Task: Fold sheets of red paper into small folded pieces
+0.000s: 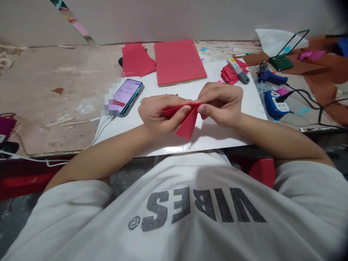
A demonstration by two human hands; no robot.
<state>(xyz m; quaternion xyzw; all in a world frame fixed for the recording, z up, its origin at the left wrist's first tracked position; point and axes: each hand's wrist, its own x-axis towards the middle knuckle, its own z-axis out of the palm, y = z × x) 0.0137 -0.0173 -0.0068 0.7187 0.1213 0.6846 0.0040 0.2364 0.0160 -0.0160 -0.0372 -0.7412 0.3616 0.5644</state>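
Note:
A folded piece of red paper (pixel 188 125) is held up between my two hands, above a white sheet. My left hand (pixel 160 112) pinches its left side, thumb lying across the fold. With thumb and fingertips, my right hand (pixel 221 103) grips the top right corner. One triangular flap points down below the thumbs. The fingers behind the paper are partly hidden.
The white board (pixel 152 145) lies under my hands. Behind stand a red paper stack (pixel 179 61) and loose red sheets (pixel 137 59). A phone (pixel 126 97) lies left. A cutter (pixel 237 70) rests on red pieces; a blue glue gun (pixel 272 77) lies farther right.

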